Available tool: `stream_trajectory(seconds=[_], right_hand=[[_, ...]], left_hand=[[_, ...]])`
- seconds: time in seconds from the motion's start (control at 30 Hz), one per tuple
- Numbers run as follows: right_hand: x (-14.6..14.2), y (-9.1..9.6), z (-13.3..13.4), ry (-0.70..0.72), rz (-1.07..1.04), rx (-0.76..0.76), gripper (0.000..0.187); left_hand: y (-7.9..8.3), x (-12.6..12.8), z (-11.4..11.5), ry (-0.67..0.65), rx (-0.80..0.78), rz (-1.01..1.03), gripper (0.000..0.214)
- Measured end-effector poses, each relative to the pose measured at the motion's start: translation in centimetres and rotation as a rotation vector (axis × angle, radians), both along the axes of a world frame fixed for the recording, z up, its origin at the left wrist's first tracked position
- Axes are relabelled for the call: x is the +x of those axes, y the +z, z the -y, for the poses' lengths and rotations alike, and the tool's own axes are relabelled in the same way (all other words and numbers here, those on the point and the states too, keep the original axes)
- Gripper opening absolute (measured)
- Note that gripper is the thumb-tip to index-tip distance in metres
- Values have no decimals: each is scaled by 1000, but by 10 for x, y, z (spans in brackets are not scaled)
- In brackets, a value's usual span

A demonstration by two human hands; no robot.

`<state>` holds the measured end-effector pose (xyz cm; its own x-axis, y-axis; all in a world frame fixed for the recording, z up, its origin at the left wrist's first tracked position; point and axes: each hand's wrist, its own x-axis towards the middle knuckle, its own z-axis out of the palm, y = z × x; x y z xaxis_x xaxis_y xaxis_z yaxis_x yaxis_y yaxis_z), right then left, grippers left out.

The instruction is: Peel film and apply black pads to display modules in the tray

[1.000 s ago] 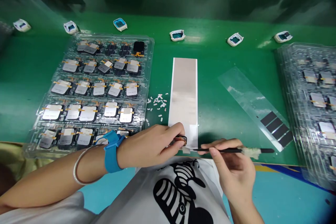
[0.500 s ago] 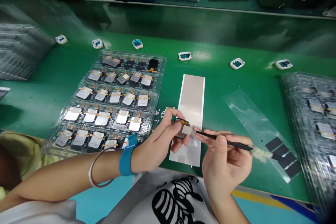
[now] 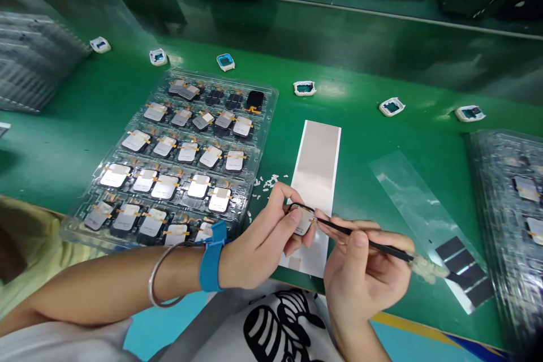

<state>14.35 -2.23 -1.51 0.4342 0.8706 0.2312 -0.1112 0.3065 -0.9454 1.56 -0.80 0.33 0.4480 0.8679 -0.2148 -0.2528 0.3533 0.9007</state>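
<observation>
My left hand [image 3: 261, 237] pinches a small square screen module [image 3: 302, 220] with a grey patch on its back, held above the near end of a long grey backing strip [image 3: 319, 167]. My right hand [image 3: 360, 274] grips black tweezers [image 3: 369, 244] whose tip touches the module's right edge. A blue wrist strap [image 3: 211, 257] and a metal bangle [image 3: 158, 277] sit on my left forearm.
A clear tray [image 3: 178, 153] holding several modules lies to the left. A clear film [image 3: 428, 220] with black patches lies to the right, beside a stack of trays [image 3: 513, 209]. Several small white housings [image 3: 304, 88] lie in a row on the green table; small white scraps [image 3: 265, 184] lie near the strip.
The view rose and shifted. My left hand lifted the module off the near end of the strip, and the tweezers came up with it to its right edge.
</observation>
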Motion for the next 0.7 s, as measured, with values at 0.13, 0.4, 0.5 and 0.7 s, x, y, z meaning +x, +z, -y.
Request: stream_trajectory(seconds=[0.13,0.4,0.5,0.7], right_hand=[[0,2,1,-8,39,-18,12],[-1,1,1,-10,15,-8,12],[-1,1,1,2,11,-3,13],[0,1,2,-12,48,-5,13]], left_hand=[[1,0,0,-8,13,-7,16],[1,0,0,-5,15,-11,15],[2,0,0,-8,8,-24,14],[-1,1,0,-2,23,-17,17]])
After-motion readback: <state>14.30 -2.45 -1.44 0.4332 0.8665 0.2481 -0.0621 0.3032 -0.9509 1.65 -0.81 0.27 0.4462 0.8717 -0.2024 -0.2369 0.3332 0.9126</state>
